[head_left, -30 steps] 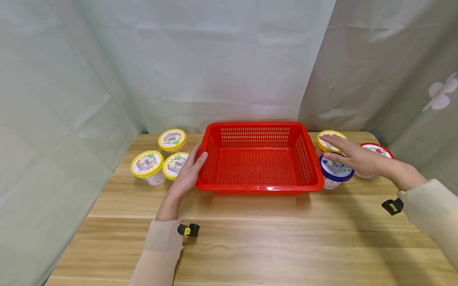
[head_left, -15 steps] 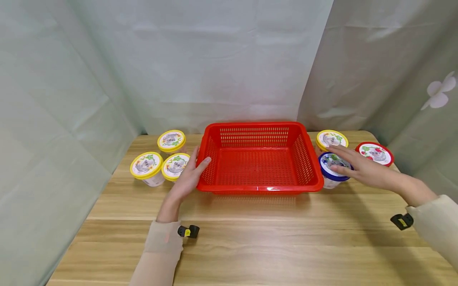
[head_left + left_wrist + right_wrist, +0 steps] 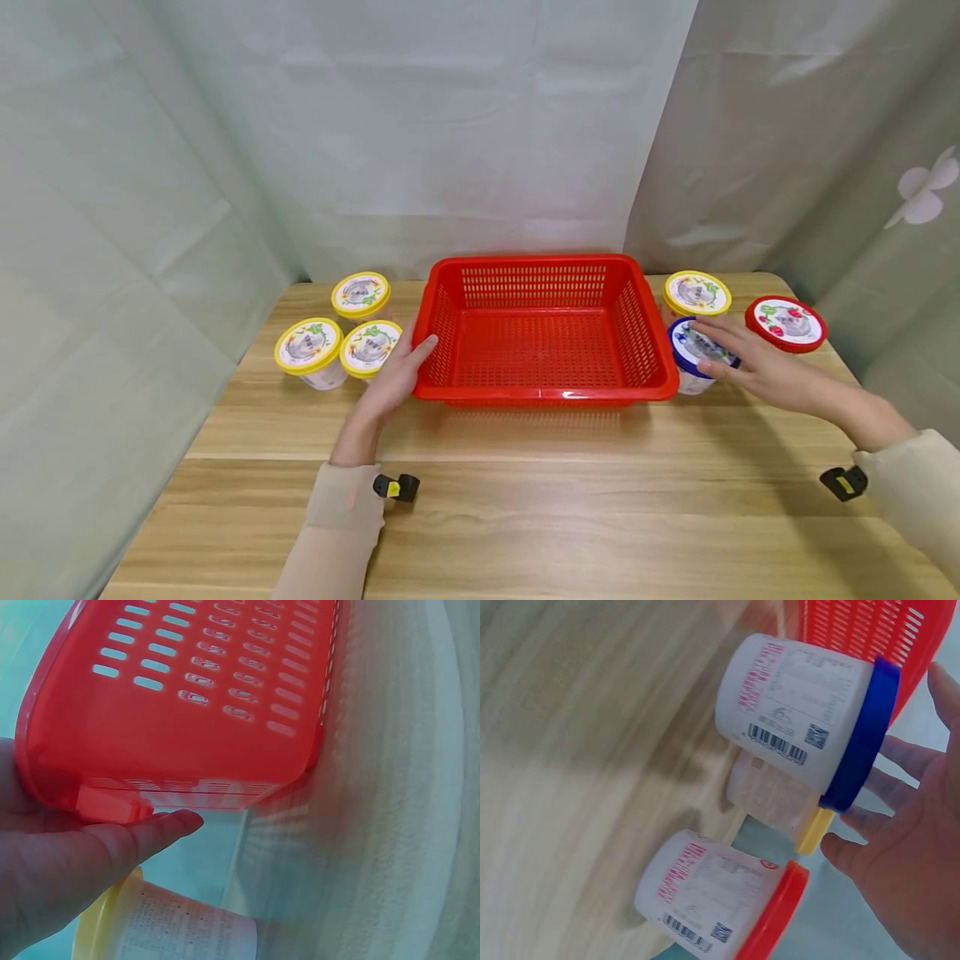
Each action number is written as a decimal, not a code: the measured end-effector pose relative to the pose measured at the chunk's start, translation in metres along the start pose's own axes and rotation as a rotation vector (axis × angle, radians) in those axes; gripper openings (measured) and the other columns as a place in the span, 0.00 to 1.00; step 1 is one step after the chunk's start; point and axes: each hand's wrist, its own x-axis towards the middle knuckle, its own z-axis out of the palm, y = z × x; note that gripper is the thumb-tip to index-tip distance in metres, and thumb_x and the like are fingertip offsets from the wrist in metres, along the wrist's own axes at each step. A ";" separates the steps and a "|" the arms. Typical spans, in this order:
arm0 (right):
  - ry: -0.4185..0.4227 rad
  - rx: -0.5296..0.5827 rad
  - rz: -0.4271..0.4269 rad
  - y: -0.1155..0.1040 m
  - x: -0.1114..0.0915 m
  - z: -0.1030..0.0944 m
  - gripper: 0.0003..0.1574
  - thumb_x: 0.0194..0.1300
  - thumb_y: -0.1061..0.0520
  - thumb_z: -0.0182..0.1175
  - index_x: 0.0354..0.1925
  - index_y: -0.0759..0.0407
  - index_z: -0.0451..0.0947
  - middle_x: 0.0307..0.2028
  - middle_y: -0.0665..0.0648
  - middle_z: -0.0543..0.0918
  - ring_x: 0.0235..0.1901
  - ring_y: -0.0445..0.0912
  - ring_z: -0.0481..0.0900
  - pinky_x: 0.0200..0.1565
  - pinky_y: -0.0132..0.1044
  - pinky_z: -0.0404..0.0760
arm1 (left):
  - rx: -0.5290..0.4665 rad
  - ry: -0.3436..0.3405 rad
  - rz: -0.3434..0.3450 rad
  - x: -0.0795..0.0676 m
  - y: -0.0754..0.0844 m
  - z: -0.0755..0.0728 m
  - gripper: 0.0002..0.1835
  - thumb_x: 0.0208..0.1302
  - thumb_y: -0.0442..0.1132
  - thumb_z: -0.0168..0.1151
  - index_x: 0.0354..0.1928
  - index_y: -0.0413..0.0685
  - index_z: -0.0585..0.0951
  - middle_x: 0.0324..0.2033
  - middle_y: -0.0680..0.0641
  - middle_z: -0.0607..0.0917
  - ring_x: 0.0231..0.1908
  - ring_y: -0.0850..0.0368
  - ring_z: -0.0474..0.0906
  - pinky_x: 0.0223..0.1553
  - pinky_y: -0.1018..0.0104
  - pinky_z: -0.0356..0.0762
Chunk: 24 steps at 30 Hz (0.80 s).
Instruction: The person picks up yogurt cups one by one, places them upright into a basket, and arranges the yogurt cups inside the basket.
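Note:
My left hand (image 3: 393,382) grips the left rim of a red plastic basket (image 3: 540,394), its thumb over the rim and fingers along the outer wall. In the left wrist view, the fingers (image 3: 120,844) lie against that wall, just above a yellow-lidded tub (image 3: 176,922). Over on the basket's right, my right hand (image 3: 761,371) hovers with spread fingers at the lid of a blue-lidded tub (image 3: 692,383). From the right wrist, this tub (image 3: 795,712) stands upright, the hand (image 3: 907,847) beside its lid with thumb and fingers apart.
Behind the blue-lidded tub stands a yellow-lidded tub (image 3: 697,293); a red-lidded tub (image 3: 786,323) is farther right. Left of the basket are three yellow-lidded tubs, one at the back (image 3: 361,293). Pale curtains (image 3: 480,133) enclose the wooden table (image 3: 562,500).
My right hand has drawn slightly right and lower around the blue-lidded tub, uncovering the yellow-lidded and red-lidded tubs' lids. The left hand stays on the basket rim.

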 end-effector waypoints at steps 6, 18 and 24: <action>0.042 0.005 -0.007 0.001 -0.001 0.006 0.42 0.75 0.51 0.64 0.78 0.60 0.61 0.75 0.72 0.59 0.68 0.71 0.61 0.58 0.77 0.70 | -0.027 0.005 -0.034 0.000 -0.004 -0.002 0.32 0.85 0.47 0.40 0.84 0.51 0.46 0.74 0.36 0.64 0.68 0.38 0.68 0.66 0.48 0.73; 0.210 0.049 -0.118 0.009 -0.005 0.023 0.34 0.71 0.58 0.67 0.71 0.63 0.70 0.71 0.71 0.65 0.68 0.71 0.62 0.58 0.79 0.66 | -0.087 0.016 -0.080 0.000 -0.006 -0.001 0.33 0.85 0.51 0.39 0.84 0.54 0.47 0.75 0.39 0.63 0.69 0.42 0.66 0.69 0.49 0.69; 0.254 0.067 -0.145 0.015 -0.004 0.032 0.34 0.70 0.59 0.68 0.71 0.60 0.71 0.71 0.68 0.65 0.66 0.67 0.63 0.65 0.63 0.70 | -0.106 0.023 -0.129 -0.001 -0.005 0.000 0.32 0.85 0.53 0.38 0.83 0.51 0.51 0.72 0.37 0.68 0.66 0.41 0.70 0.61 0.61 0.77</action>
